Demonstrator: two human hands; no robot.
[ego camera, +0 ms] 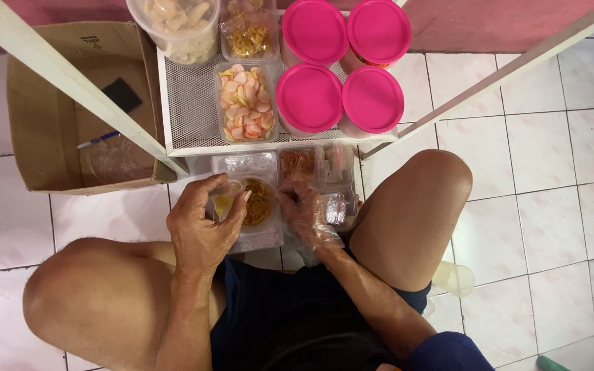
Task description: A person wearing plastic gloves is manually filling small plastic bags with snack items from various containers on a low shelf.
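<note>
Down on the tiled floor (551,172), the person squats with both hands over a cluster of clear plastic tubs. Left hand (201,227) is closed around a small clear cup (225,201) with something yellowish inside, thumb and fingers curled about its wall, tilted a little toward a round bowl (261,203) of orange-yellow snack bits just beside it. Right hand (305,213), inside a thin crinkled plastic glove, sits at the bowl's right rim with fingers bent downward; whether it pinches anything I cannot tell, as the fingertips are hidden in the glare of the glove.

Filling goes best, I judge, if the cup stays close over the bowl so spilled bits fall back in, and if the gloved fingers take small pinches, since the film is slippery and loose.

Materials are mostly thin, glossy, see-through plastic: shallow rectangular trays (297,163) with reddish and pale contents lie behind the bowl. Above them a white perforated metal shelf (190,110) carries a tub of pink, white and yellow crackers (245,103), flat and petal-shaped, and four round jars with smooth bright pink lids (309,97). A matte brown cardboard box (49,124) stands open to the left, holding a blue pen and a dark pad.
</note>
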